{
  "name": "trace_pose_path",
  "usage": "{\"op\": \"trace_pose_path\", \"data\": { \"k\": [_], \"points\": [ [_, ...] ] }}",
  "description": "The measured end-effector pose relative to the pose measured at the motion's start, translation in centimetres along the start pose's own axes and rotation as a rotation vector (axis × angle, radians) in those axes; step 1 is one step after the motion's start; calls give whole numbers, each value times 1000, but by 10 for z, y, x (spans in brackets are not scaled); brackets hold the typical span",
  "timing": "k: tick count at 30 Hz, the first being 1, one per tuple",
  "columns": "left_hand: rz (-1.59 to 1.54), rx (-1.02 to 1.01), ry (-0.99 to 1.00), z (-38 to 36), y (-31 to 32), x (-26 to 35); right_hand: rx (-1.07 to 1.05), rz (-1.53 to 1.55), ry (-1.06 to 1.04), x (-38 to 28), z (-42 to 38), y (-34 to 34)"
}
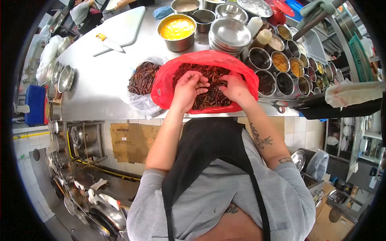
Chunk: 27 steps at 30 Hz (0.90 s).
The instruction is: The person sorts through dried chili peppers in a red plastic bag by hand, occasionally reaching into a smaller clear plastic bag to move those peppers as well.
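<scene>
A red plastic bag (165, 86) lies open on the steel counter (96, 86), full of dried red chillies (209, 98). Both my hands are inside it. My left hand (189, 89) rests on the chillies with its fingers curled over a few stems. My right hand (234, 87) sits just to the right, fingers bent and pinching at chillies. The two hands nearly touch at the fingertips. A clear plastic bag (142, 100) holding more dried chillies (143, 77) lies directly left of the red bag.
Behind the bags stand a pot of yellow liquid (177, 30), stacked steel bowls (230, 35) and a white cutting board (124, 24) with a knife (109, 43). Several round spice containers (281, 72) line the right. Scissors (278, 106) lie at the counter's front edge.
</scene>
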<state>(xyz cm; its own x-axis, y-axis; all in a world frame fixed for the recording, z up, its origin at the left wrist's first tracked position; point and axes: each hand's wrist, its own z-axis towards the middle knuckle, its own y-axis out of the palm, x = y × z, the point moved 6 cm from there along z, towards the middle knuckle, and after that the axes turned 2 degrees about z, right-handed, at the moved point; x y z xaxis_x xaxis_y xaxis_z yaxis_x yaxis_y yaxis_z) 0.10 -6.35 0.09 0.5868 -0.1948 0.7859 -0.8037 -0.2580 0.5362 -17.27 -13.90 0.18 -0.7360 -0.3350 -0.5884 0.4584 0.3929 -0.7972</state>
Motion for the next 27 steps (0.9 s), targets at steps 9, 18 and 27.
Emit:
{"op": "trace_pose_path", "data": {
  "k": [9, 18, 27],
  "points": [
    [571, 85, 200, -12, 6, 0, 130, 118, -197, -22, -8, -23],
    [425, -4, 144, 10, 20, 4, -113, 369, -210, -44, 8, -26],
    [-335, -69, -24, 7, 23, 6, -334, 1026, -365, -43, 23, -16]
  ]
}}
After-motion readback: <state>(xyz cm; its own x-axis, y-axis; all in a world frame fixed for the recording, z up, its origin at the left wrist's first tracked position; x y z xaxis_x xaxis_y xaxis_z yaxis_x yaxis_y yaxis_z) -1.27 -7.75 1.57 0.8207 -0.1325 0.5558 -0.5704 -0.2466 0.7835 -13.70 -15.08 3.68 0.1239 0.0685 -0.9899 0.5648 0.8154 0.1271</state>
